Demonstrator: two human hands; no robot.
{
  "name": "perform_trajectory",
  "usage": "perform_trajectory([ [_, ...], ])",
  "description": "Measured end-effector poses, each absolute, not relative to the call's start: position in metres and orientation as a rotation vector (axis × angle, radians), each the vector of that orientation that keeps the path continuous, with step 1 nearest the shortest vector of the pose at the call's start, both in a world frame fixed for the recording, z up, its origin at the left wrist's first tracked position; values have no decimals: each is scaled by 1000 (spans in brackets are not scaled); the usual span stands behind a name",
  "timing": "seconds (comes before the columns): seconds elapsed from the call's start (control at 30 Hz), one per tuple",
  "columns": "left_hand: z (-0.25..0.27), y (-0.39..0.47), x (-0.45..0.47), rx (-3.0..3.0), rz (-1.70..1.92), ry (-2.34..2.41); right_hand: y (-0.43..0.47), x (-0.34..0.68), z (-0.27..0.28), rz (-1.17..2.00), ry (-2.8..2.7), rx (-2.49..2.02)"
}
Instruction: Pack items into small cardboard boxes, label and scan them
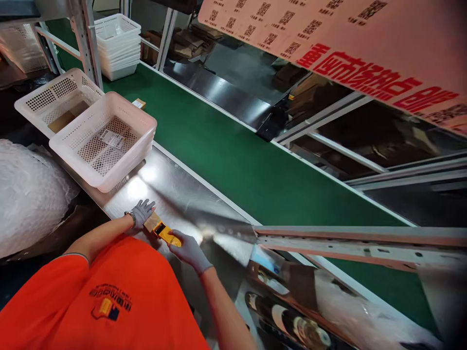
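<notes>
My left hand [142, 211] rests on the steel counter [175, 194], its gloved fingers [148, 205] spread over the near end of a small brown cardboard box [152, 221] and pressing on it rather than closing around it. My right hand [189, 250] sits just beside it, fingers curled around a yellow tool [168, 235] whose tip touches the box. I cannot tell exactly what kind of tool it is. The box lies flat on the counter between my two hands, close to my orange shirt [109, 296].

Further along the counter, to my left, two white perforated baskets [105, 141] stand side by side and touching. The nearer one has a printed paper slip in its bottom, and the farther one holds a flat brown piece. A pile of bubble wrap [29, 194] bulges just beside the counter's edge. The green conveyor belt [237, 160] runs alongside the counter, with a small brown package lying on it near the baskets. A stack of white baskets [118, 46] stands at the belt's far end. Overhead, a cardboard sheet [365, 48] with red characters and square codes slants across the view.
</notes>
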State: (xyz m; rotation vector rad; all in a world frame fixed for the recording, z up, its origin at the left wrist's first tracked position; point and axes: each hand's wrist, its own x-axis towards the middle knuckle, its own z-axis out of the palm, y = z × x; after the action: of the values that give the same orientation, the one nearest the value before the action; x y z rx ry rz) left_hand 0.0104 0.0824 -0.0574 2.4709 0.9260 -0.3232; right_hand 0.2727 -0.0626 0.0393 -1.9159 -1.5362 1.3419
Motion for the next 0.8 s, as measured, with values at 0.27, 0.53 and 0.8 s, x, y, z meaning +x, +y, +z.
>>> perform_trajectory([
  [0.27, -51, 85, 12, 2456, -453, 904, -64, 285, 43, 1395, -1477, -1980],
  [0.53, -53, 90, 8, 2413, -330, 925, -68, 326, 46, 1113, -1582, -2505],
  [0.8, -75, 87, 10, 2136, 33, 1045, -99, 345, 7, 634, -1093, -2808],
])
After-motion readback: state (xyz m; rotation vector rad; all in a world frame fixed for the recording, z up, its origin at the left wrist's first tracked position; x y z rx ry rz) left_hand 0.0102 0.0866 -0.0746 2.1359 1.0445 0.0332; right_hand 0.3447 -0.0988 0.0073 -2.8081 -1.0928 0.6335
